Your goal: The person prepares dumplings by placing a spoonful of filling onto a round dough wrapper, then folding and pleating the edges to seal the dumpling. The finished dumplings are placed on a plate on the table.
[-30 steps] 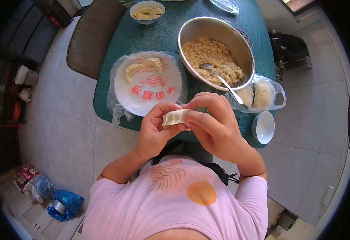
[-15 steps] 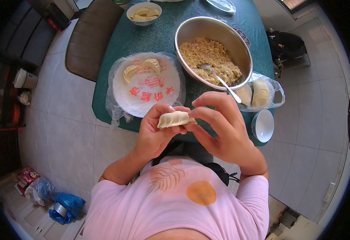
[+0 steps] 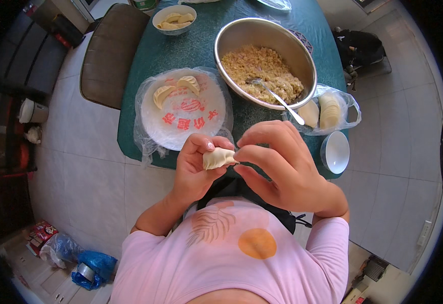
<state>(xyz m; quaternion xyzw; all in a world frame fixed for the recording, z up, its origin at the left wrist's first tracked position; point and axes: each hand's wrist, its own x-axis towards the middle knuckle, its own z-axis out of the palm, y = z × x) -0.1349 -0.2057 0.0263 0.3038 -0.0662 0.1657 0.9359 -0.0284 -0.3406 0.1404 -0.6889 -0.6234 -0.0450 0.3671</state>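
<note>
A pleated, cream-coloured dumpling [image 3: 217,159] sits in my left hand [image 3: 193,164], its fingers and thumb closed around it. My right hand [image 3: 287,164] meets the dumpling's right end, where thumb and forefinger close on the narrow tip; the contact is partly hidden. Just beyond my hands, a round white tray in clear plastic [image 3: 153,126] bears two finished dumplings [image 3: 164,95]. A large steel bowl [image 3: 310,76] of minced filling [image 3: 259,66] stands farther right, with a metal spoon [image 3: 282,101] resting in it. Round dumpling wrappers [image 3: 329,110] lie stacked in a plastic bag beside the bowl.
At the table's right edge stands a small white bowl [image 3: 337,152]. Another bowl [image 3: 173,31], holding pale pieces of food, is at the far left. The green-covered table [image 3: 135,134] has a brown padded seat [image 3: 111,55] along its left side.
The dumpling has turned in my left hand and shows less of its pleated length. My right hand has shifted toward its end tip. The whole view has tilted slightly.
</note>
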